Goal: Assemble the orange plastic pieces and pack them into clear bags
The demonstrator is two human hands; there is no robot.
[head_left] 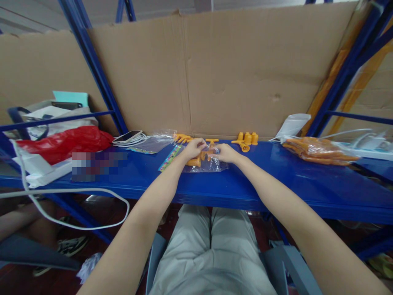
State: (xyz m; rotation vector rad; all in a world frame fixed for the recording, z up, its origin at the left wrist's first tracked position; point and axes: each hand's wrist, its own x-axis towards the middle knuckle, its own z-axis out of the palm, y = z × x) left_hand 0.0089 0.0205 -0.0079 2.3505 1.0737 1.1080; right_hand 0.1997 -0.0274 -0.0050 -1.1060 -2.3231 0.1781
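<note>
My left hand [195,149] is over a clear plastic bag [211,167], its fingers curled together; whatever they pinch is too small to make out. From the right, my right hand [226,153] closes its fingers at an orange plastic piece [211,153] between the two hands. The bag lies flat under both hands, its colourful header card [170,158] pointing left. Another orange piece [194,162], rounded, shows below my left hand, in or on the bag. Beyond my hands lie a T-shaped orange piece [211,140] and several slim orange pieces [182,138].
Cup-like orange pieces [251,138] stand against the cardboard wall [233,73]. Right is a packed bag of orange parts [316,150]. Left are another clear bag [153,143], a phone [130,136] with a white cable, and a red plastic bag [70,143]. Blue posts [95,65] flank the blue shelf [221,188].
</note>
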